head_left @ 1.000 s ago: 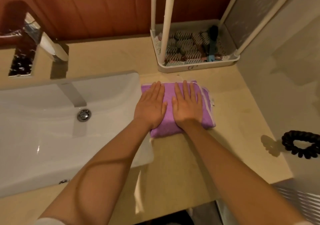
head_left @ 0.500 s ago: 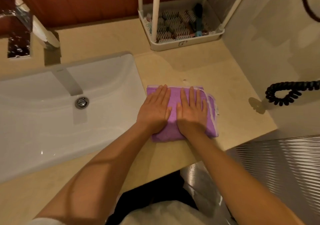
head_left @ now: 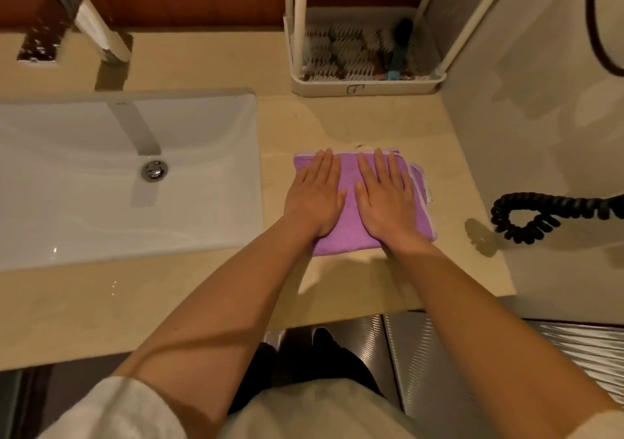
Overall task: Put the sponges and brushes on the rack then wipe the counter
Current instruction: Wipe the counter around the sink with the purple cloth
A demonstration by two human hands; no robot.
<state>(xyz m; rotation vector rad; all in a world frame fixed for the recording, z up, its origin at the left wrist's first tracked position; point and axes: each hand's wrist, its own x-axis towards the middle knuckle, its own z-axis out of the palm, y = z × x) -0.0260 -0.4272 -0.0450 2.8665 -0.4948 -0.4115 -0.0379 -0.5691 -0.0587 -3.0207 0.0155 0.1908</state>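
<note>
A folded purple cloth [head_left: 347, 181] lies flat on the beige counter [head_left: 371, 124], right of the sink. My left hand [head_left: 315, 192] and my right hand [head_left: 385, 195] press on it side by side, palms down, fingers straight and pointing away from me. At the back of the counter stands a white rack [head_left: 364, 85]. Its bottom tray holds several grey ribbed sponges [head_left: 341, 53] and a dark brush [head_left: 398, 50] with a teal handle.
A white sink [head_left: 84, 202] with a chrome drain [head_left: 154, 170] fills the left side, with a tap [head_left: 101, 33] behind it. A black coiled cord [head_left: 526, 215] hangs from the right wall over the counter edge. The wall closes the right side.
Both hands have drawn the purple cloth toward me across the counter, away from the rack. The view has tilted down, showing the counter's front edge and my clothes.
</note>
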